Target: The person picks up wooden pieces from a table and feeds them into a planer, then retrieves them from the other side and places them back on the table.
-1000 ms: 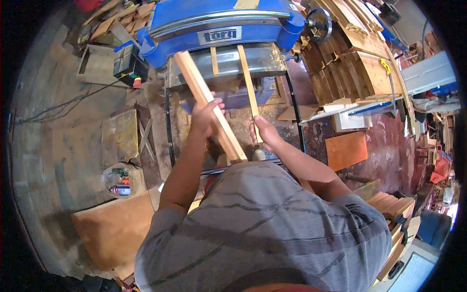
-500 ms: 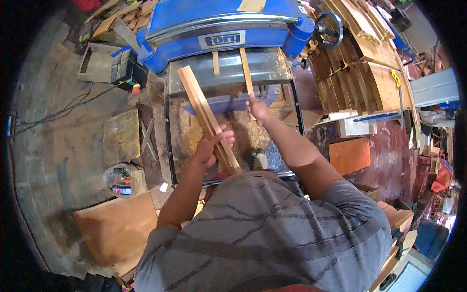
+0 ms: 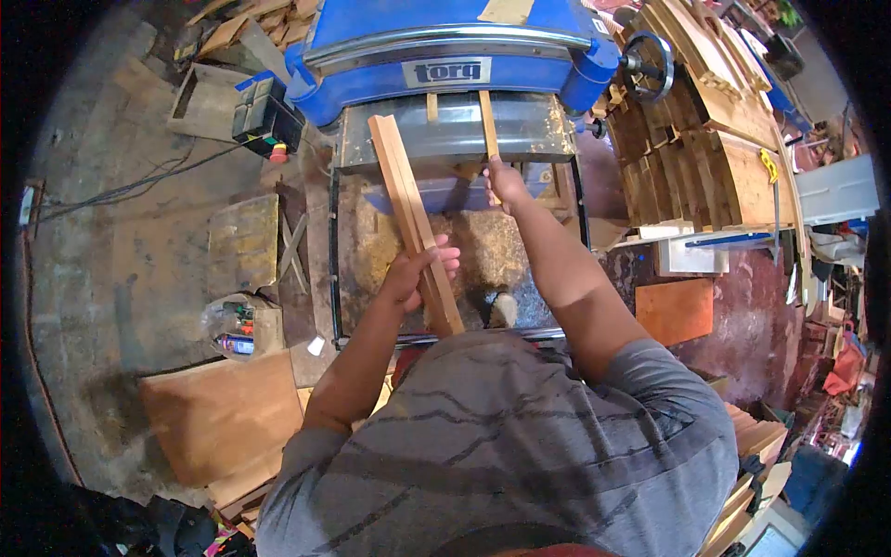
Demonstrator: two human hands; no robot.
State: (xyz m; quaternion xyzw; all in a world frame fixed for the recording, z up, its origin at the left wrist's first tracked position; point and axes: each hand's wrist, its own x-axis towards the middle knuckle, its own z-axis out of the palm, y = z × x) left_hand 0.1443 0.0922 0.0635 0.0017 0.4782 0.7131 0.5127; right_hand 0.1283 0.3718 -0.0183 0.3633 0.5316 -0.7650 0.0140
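Note:
My left hand (image 3: pixel 419 272) is closed around wooden strips (image 3: pixel 405 190), which slant from my waist up toward the machine's table. Their far ends lie over the left part of that table. Ahead of me, my right hand (image 3: pixel 506 186) grips the near end of a thin wooden strip (image 3: pixel 490 125). The strip's far end disappears under the blue thickness planer (image 3: pixel 371 79). Left of it, a short end of another strip (image 3: pixel 432 108) sticks out from under the planer onto its metal bed (image 3: pixel 455 133).
Stacked boards (image 3: pixel 687 167) stand right of the planer, near its handwheel (image 3: pixel 647 65). On the left are a black switch box (image 3: pixel 264 116) with a red button, its cable, and a plastic bag of bottles (image 3: pixel 232 325). Wood shavings (image 3: pixel 464 246) cover the floor below.
My right hand has moved forward with its strip, which goes deeper under the planer. Less of the short strip shows. The strips in my left hand sit closer together.

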